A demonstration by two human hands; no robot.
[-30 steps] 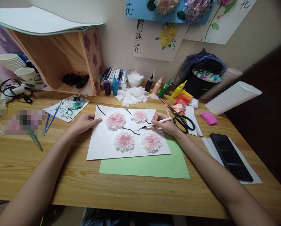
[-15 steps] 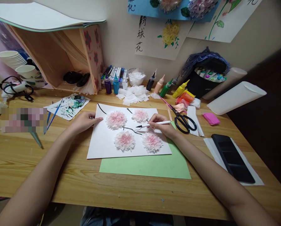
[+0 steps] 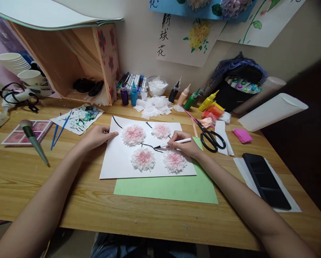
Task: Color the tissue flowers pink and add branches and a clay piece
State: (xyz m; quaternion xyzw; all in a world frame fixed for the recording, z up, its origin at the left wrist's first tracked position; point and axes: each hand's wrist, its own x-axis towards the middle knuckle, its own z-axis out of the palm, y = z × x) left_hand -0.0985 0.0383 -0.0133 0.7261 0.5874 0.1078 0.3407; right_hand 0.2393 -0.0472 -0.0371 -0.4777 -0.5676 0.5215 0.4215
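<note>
One pen, right hand pinching, back at black line on white sheet (inking, probably); left hand: pinch unclear.

Both bare forearms stretch forward, converging: left forearm, right forearm. Left hand: thumb extended inward, fingers curled. Right hand: thumb and fingers drawn together in a writing pinch.

Tabletop is smooth wood; flowers, ruffled paper.

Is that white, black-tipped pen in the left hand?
No, the right hand holds that white pen; the left hand touches white paper.
</note>
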